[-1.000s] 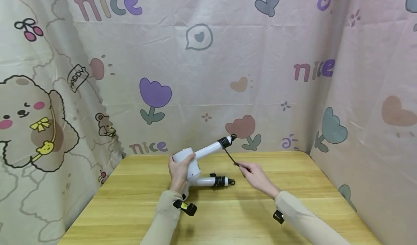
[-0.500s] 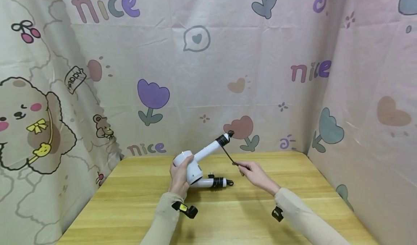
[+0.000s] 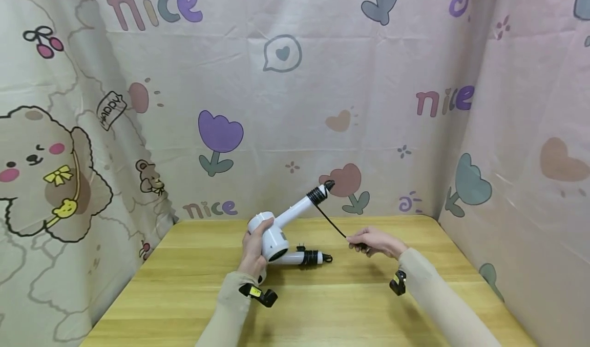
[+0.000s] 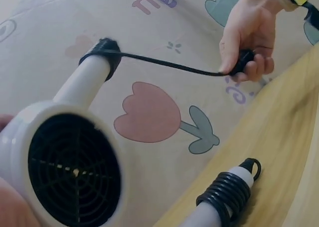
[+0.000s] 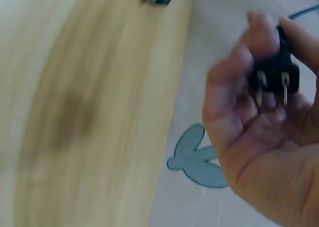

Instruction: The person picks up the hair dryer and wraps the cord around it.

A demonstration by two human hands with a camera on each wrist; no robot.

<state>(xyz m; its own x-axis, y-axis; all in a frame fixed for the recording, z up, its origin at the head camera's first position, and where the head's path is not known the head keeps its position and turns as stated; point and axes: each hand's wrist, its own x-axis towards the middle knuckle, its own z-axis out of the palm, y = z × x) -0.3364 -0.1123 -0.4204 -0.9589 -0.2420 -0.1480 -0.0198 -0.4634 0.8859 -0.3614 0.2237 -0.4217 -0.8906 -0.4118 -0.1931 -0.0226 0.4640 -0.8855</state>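
My left hand (image 3: 253,247) grips the body of a white hair dryer (image 3: 273,238), held above the table with its handle slanting up to the right. Black cord (image 3: 317,195) is wound round the end of that handle. A free length runs taut down to my right hand (image 3: 375,242), which pinches the two-pin plug (image 5: 274,75) at its end. The left wrist view shows the dryer's dark round grille (image 4: 75,170). Below lies a second white hair dryer (image 3: 290,258), its cord coiled (image 3: 311,258) round the handle; its body is mostly hidden behind my left hand.
Both dryers are over a light wooden table (image 3: 332,306). A patterned curtain (image 3: 295,106) hangs behind the table and along both sides. The second dryer's plug (image 3: 301,247) stands up beside its coil.
My right hand has moved right with the plug, and the free length of cord has grown longer. The held dryer's handle has tilted a little more upward.
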